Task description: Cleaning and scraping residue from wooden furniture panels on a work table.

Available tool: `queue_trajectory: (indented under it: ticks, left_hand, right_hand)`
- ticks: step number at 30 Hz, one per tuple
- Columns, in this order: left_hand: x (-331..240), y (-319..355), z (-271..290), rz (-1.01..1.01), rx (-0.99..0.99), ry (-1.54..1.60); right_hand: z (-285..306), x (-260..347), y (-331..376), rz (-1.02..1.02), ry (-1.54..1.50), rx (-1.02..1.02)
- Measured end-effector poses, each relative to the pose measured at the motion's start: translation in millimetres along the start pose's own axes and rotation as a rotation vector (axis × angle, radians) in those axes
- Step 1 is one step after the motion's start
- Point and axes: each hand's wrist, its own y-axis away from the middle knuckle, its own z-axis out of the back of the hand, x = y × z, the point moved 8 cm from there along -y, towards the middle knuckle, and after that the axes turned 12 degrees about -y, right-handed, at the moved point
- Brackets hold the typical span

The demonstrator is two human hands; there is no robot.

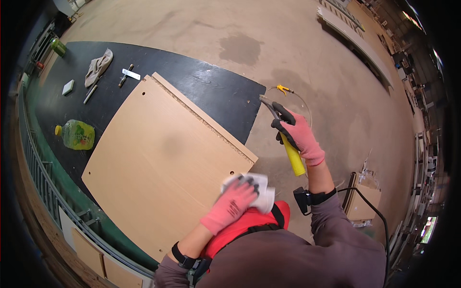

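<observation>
Pale wood-grain flat panel (158, 161) could get scratched if yellow-handled tool (294, 162), gripped in closed R hand (300, 134), slips; L hand (234, 201), fingers curled, has white cloth (265, 192) nr panel's R corner.

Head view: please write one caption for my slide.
Gloved left hand on white cloth by a beige panel; right hand gripping a yellow-handled tool.

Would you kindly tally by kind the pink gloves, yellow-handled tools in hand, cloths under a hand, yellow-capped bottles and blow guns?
Pink gloves: 2
Yellow-handled tool: 1
White cloth: 1
Yellow-capped bottle: 1
Yellow blow gun: 1
Total: 6
</observation>
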Motion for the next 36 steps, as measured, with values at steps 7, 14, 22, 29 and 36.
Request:
queue_trajectory:
  ticks: [7,14,22,29,36]
  left_hand:
    - [65.8,258.3,38.3,0.935,-0.393,-0.242]
    - [61.9,584.5,0.1,2.152,-1.02,0.417]
    - [135.5,486.9,41.7,1.656,-1.679,0.593]
    - [155.7,416.1,78.1,1.979,-1.124,-0.075]
    - [182.9,414.2,89.9,1.97,-0.97,0.119]
  right_hand:
    - [15.8,8.0,11.4,0.004,0.034,-0.035]
    - [-5.8,4.1,-8.8,0.081,-0.083,-0.019]
    - [-116.2,-3.3,-82.9,0.018,-0.281,0.121]
    - [-174.4,-29.4,-168.4,-0.07,-0.315,0.173]
    - [-204.4,-36.8,-176.8,0.211,0.022,-0.027]
